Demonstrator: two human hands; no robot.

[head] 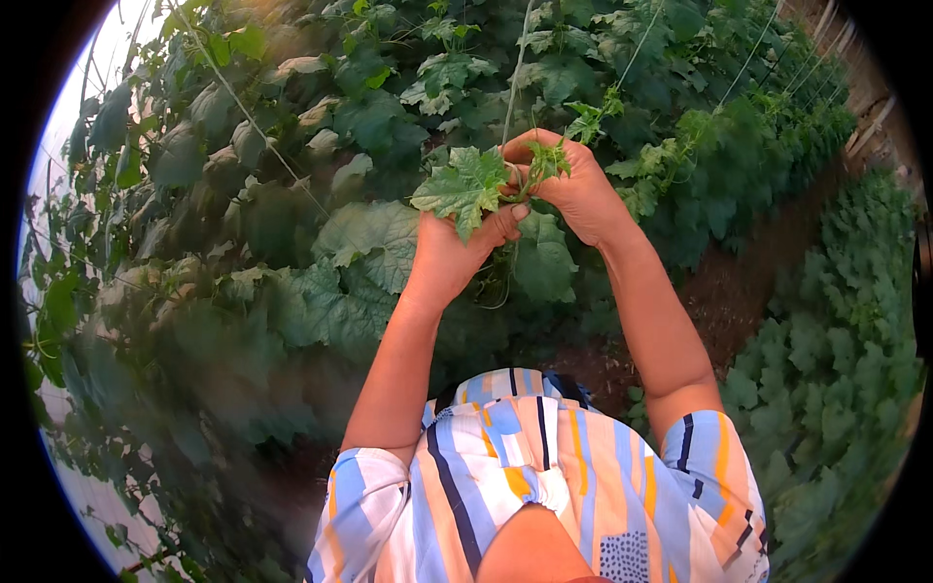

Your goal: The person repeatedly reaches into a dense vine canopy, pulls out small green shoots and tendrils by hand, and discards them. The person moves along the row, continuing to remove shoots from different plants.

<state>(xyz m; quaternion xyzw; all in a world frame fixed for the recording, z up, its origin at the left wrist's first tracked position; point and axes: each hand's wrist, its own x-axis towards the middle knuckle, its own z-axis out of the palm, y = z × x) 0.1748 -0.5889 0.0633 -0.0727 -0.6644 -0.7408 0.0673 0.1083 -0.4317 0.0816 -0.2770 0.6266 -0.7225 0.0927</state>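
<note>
Both my hands meet at the leafy tip of a climbing vine, beside a pale support string [517,80] that runs up out of view. My left hand [463,244] has its thumb and fingers around the vine stem [521,191] from below, partly behind a young lobed leaf [466,186]. From above and to the right, my right hand [568,175] pinches the stem and string near the curled shoot tip [548,160]. Fingertips and leaves hide just how string and stem cross. A broad mature leaf [543,255] hangs below the hands.
Dense vine foliage [328,299] fills the area in front and to the left. More slanting strings [237,95] rise among the plants. A bare soil path [751,291] runs at the right, with another row of leafy plants [824,393] beyond it.
</note>
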